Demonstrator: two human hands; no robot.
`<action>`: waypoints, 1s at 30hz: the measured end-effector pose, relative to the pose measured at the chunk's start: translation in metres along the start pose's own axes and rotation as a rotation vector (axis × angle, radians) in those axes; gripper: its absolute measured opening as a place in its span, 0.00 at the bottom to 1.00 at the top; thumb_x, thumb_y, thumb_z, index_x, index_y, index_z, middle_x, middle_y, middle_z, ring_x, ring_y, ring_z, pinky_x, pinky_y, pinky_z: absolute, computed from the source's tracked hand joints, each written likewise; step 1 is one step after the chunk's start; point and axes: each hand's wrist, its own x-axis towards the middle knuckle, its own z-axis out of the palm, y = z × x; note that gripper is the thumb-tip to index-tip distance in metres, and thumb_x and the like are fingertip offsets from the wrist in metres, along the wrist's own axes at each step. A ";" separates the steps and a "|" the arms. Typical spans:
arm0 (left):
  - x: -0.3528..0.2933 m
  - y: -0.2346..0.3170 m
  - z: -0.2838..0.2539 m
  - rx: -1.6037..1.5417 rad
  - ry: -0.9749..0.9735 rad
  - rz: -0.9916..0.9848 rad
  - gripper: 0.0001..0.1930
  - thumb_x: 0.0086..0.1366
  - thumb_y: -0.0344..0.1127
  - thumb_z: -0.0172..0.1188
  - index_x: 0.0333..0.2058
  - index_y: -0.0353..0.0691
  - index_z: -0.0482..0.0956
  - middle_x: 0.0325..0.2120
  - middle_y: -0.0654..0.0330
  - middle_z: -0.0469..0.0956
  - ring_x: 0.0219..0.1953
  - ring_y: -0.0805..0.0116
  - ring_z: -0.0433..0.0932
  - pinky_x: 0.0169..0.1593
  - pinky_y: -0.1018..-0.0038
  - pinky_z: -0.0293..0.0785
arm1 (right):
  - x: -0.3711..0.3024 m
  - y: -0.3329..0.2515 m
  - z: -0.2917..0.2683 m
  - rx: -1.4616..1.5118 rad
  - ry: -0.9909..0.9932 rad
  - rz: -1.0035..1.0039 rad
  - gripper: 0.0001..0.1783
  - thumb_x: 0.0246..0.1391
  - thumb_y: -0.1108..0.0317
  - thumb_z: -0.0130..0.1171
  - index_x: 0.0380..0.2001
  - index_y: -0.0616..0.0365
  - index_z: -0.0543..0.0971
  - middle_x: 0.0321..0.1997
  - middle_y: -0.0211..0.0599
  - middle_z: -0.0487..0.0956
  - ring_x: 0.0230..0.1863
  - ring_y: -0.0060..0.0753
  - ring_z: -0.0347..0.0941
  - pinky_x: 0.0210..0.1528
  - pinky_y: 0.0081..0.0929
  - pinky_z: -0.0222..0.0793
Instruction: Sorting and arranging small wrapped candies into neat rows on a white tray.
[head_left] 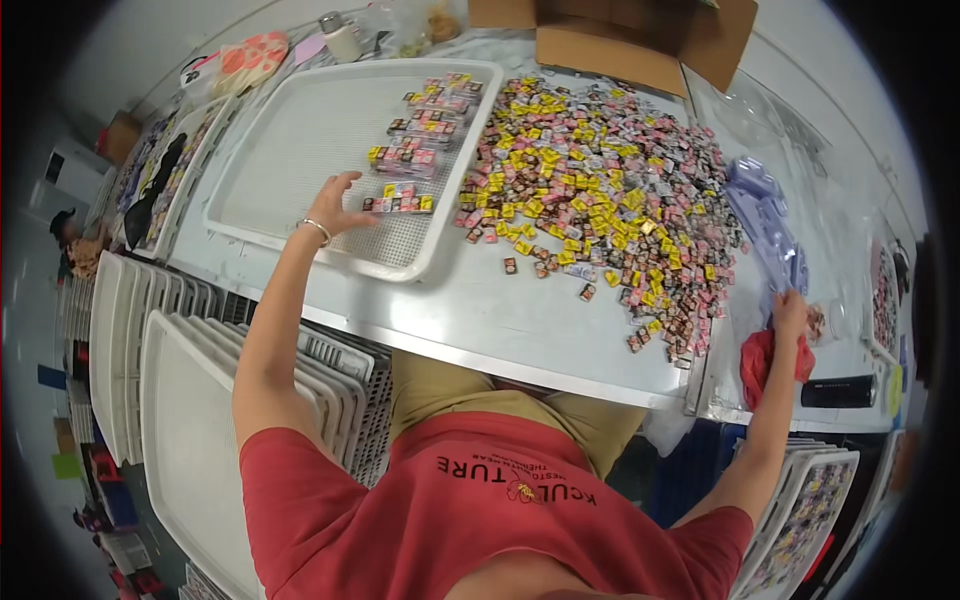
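Observation:
Over the white mesh tray, my left hand is open, thumb and fingers apart. Its fingertips are beside the nearest row of small coloured blocks, which are pink, yellow and dark. More rows stand behind it along the tray's right side. My right hand is far to the right, fingers drawn together at the lower end of some purple moulded plastic pieces. What those fingers hold is too small to make out. A crumpled red plastic bag lies just below that hand.
A wide heap of loose small blocks covers the table's middle. Behind it stands an open cardboard box. White trays are stacked at the lower left. A black object lies right of the red bag; a bottle stands at the back.

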 end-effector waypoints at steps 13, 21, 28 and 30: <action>-0.030 0.042 0.010 -0.233 -0.058 -0.084 0.12 0.55 0.38 0.64 0.32 0.34 0.84 0.30 0.51 0.82 0.30 0.59 0.81 0.38 0.70 0.76 | -0.259 -0.314 -0.121 0.946 0.007 -1.017 0.12 0.43 0.76 0.62 0.35 0.57 0.80 0.25 0.39 0.71 0.30 0.44 0.69 0.33 0.35 0.66; -0.015 0.140 -0.002 -0.263 0.091 0.174 0.07 0.58 0.31 0.61 0.31 0.33 0.81 0.25 0.52 0.80 0.25 0.64 0.79 0.31 0.74 0.74 | -0.234 -0.344 -0.116 1.256 -0.159 -0.848 0.08 0.49 0.69 0.61 0.35 0.57 0.79 0.32 0.40 0.72 0.33 0.47 0.71 0.36 0.39 0.68; -0.028 0.205 0.101 -0.237 -0.123 0.176 0.12 0.51 0.34 0.67 0.34 0.37 0.78 0.29 0.54 0.78 0.30 0.56 0.79 0.36 0.65 0.75 | -0.193 -0.408 -0.094 0.925 -0.150 -0.816 0.09 0.50 0.69 0.61 0.35 0.58 0.78 0.35 0.41 0.74 0.39 0.49 0.75 0.40 0.43 0.71; -0.031 0.209 0.113 -0.243 -0.064 0.116 0.15 0.48 0.34 0.69 0.34 0.38 0.77 0.34 0.54 0.76 0.35 0.52 0.77 0.40 0.62 0.74 | -0.196 -0.411 -0.099 0.911 -0.145 -0.796 0.09 0.49 0.69 0.62 0.35 0.58 0.78 0.36 0.41 0.74 0.40 0.50 0.75 0.40 0.44 0.71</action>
